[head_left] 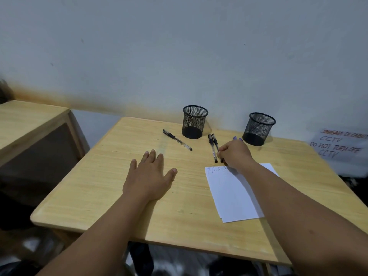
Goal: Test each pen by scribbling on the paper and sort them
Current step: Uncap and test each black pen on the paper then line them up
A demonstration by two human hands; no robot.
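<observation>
A white sheet of paper lies on the wooden table, with a few scribbles along its top edge. Just beyond the paper lie two black-capped pens side by side. My right hand reaches over them and pinches the right one of the pair near its lower end. A third pen lies apart to the left, slanted. My left hand rests flat on the table with fingers spread, holding nothing. Two black mesh cups stand at the back, one left and one right.
A second wooden table stands to the left across a gap. A handwritten CCTV notice hangs on the wall at the right. The wall runs right behind the cups.
</observation>
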